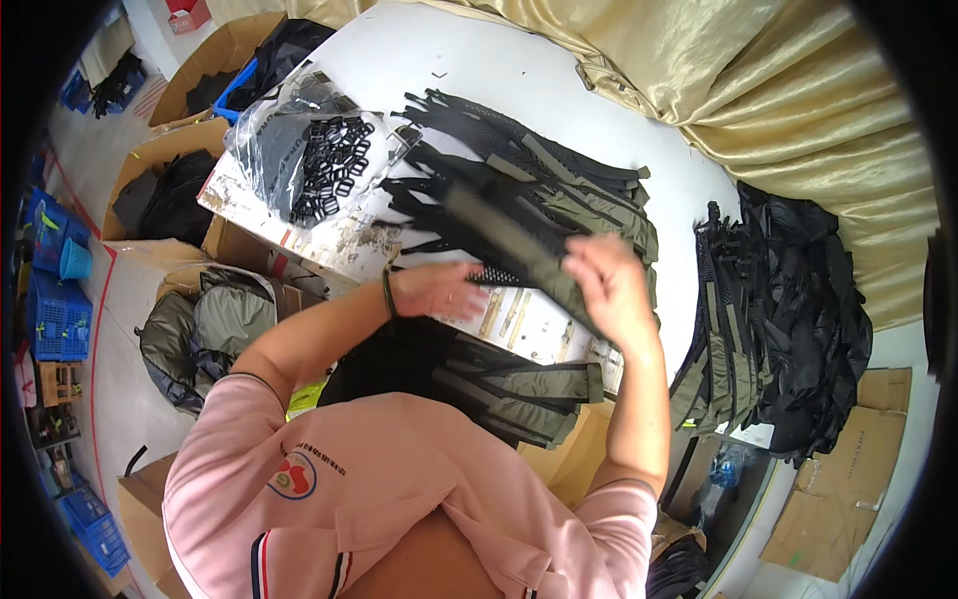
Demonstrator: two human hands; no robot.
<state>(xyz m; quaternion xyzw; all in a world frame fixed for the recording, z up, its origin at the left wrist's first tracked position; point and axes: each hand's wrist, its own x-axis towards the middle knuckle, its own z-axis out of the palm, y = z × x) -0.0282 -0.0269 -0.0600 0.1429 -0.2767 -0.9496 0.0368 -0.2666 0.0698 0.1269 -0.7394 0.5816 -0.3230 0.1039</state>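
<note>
Both hands work on one olive-and-black strap piece (519,255) lying across the near edge of the white worktop (459,60). The right hand (611,285) pinches the strap's right end, fingers pressed together on it. The left hand (439,292) rests on the strap's left end by a black mesh patch; whether its grip is closed I cannot tell. A pile of similar straps (539,165) lies just behind. A clear bag of black buckles (309,150) sits at the worktop's left edge.
</note>
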